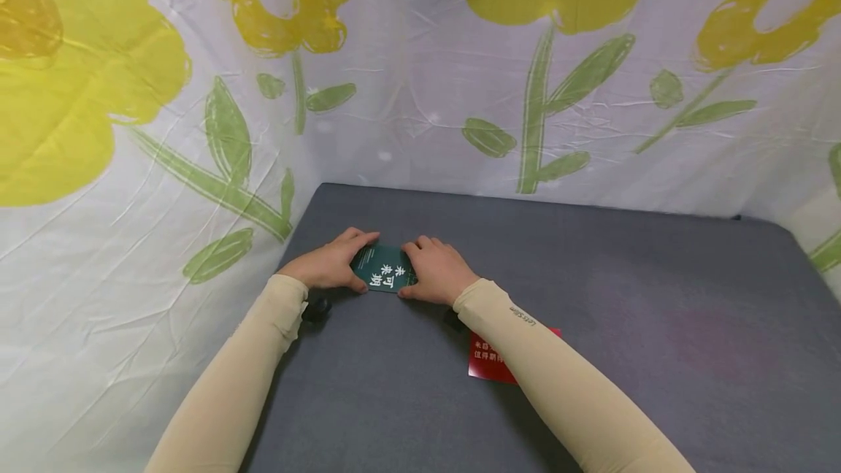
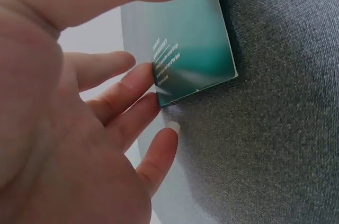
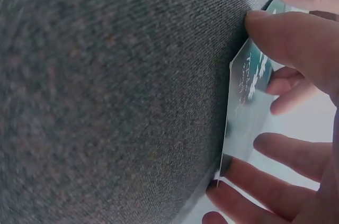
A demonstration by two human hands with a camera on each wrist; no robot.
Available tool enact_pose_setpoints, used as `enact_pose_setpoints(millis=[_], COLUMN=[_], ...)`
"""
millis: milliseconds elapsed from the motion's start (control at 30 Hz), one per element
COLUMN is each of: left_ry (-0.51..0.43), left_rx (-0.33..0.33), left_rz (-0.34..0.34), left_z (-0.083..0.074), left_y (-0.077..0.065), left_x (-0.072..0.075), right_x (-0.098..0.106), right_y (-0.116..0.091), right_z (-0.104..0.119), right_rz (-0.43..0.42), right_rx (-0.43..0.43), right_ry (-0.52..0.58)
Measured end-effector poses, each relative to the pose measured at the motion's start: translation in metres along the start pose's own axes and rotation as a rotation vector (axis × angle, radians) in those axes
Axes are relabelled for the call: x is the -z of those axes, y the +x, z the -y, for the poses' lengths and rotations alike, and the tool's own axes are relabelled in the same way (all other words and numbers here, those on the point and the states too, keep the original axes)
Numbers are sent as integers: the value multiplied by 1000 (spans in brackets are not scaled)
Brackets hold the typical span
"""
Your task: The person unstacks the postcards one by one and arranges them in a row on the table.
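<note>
A dark green card (image 1: 386,268) with white lettering lies flat or nearly so on the grey table, between the two hands. The left hand (image 1: 331,261) holds its left end, thumb at the near edge and fingers at the far edge. At the other end the right hand (image 1: 439,268) grips it likewise. In the left wrist view, fingertips touch the edge of the green card (image 2: 196,49) beside small white print. The right wrist view shows thumb and fingers at opposite edges of the card (image 3: 246,97), seen at a slant.
A red card (image 1: 488,363) with pale lettering lies on the grey cloth-covered table (image 1: 624,298), partly hidden under the right forearm. A white curtain with yellow flowers (image 1: 407,93) hangs behind the table and along its left side.
</note>
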State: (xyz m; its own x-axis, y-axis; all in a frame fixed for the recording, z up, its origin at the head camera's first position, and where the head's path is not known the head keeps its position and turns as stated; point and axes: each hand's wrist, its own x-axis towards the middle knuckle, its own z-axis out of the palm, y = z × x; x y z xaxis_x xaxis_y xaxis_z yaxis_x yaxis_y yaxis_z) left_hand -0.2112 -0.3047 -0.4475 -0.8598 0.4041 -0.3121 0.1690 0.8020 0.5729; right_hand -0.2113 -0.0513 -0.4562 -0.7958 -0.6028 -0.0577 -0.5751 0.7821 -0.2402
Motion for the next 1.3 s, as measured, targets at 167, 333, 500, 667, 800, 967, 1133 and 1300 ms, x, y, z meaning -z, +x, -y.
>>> enact_pose_setpoints(millis=[167, 333, 500, 667, 800, 967, 1133, 1300], left_ry=[-4, -4, -1, 29, 47, 71, 219, 317], left_rx=[-5, -15, -6, 9, 24, 50, 60, -99], left_rz=[5, -4, -6, -5, -8, -16, -121, -175], left_z=[0, 2, 1, 0, 1, -4, -32, -88], left_y=[-1, -1, -1, 1, 0, 1, -8, -15], left_x=[1, 1, 1, 0, -1, -4, -16, -53], right_x=[-1, 0, 0, 0, 5, 24, 34, 31], right_y=[0, 0, -1, -3, -15, -57, -112, -168], right_z=[0, -1, -2, -6, -15, -36, -58, -79], right_rz=[1, -8, -11, -11, -45, -99, -104, -110], right_rx=[6, 16, 19, 30, 26, -25, -66, -108], right_ry=[-1, -13, -16, 29, 87, 120, 125, 123])
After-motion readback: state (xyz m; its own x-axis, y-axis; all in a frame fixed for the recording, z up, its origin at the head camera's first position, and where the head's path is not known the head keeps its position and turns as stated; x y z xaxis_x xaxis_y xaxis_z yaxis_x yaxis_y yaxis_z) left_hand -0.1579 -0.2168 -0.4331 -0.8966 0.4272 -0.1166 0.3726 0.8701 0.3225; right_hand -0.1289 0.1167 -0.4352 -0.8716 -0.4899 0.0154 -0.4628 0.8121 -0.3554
